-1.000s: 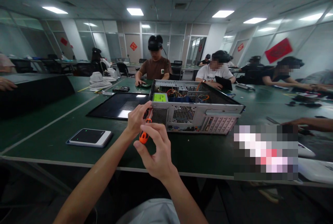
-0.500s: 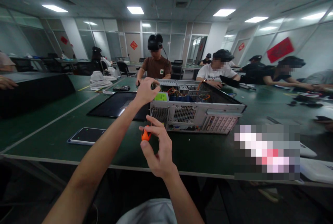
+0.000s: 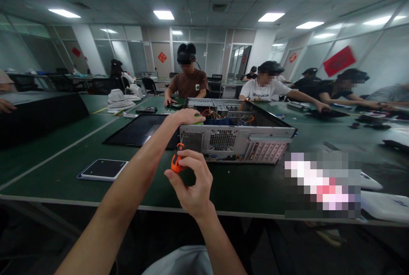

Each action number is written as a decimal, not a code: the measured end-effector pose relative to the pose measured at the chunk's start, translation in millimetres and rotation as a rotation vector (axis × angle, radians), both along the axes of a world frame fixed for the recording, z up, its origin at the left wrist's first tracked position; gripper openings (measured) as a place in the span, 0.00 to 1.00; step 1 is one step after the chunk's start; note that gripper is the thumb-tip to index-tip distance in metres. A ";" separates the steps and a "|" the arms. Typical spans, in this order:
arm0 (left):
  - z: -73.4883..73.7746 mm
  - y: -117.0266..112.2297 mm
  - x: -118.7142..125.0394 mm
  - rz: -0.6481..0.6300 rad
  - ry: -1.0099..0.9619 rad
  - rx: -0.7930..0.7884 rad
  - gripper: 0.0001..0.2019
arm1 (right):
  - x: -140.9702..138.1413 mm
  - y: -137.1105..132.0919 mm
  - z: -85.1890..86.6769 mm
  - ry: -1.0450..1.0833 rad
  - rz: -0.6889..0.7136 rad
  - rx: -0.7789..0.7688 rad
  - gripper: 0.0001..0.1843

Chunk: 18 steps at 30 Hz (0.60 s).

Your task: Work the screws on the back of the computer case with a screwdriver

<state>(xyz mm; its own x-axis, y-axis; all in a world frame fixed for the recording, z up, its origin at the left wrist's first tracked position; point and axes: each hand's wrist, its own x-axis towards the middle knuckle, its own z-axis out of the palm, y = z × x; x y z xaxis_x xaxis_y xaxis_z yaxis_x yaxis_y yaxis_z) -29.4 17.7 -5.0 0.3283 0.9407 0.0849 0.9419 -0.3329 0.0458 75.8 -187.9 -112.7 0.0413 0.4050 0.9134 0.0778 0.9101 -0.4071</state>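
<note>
An open computer case [image 3: 236,140] lies on its side on the green table [image 3: 57,168], its grey rear panel facing me. My left hand [image 3: 187,116] rests flat on the case's top left edge, fingers stretched over the power supply. Closer to me, my right hand [image 3: 191,183] pinches an orange-handled screwdriver [image 3: 175,162], its shaft pointing at the rear panel's lower left corner. Wires show inside the case.
The black side panel [image 3: 143,129] lies left of the case. A tablet-like device [image 3: 102,169] sits near the front edge. A white fan [image 3: 120,101] stands further back. Several people work at the far side and right. A blurred patch covers things at right.
My left hand let go of the screwdriver, rose to the case's top edge and settled flat there. My right hand keeps the screwdriver near the rear panel.
</note>
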 end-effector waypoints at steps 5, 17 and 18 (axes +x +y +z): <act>3.5 -4.4 2.6 0.012 0.000 0.006 0.33 | 4.1 -5.8 1.2 -0.123 -0.011 -0.035 0.16; 1.7 -4.9 3.7 0.042 -0.017 0.003 0.32 | 4.6 -0.4 -3.9 -0.110 -0.082 -0.049 0.16; 1.4 -4.1 3.4 0.038 -0.014 0.005 0.32 | 5.2 -1.6 -3.7 -0.126 -0.067 -0.065 0.15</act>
<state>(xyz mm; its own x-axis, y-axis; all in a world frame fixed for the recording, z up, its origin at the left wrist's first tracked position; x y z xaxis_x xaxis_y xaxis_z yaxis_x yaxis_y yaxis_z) -26.0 13.6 -3.6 0.2914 0.9520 0.0937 0.9530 -0.2974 0.0575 81.0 -189.5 -116.4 -0.0430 0.4639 0.8848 0.1913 0.8731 -0.4485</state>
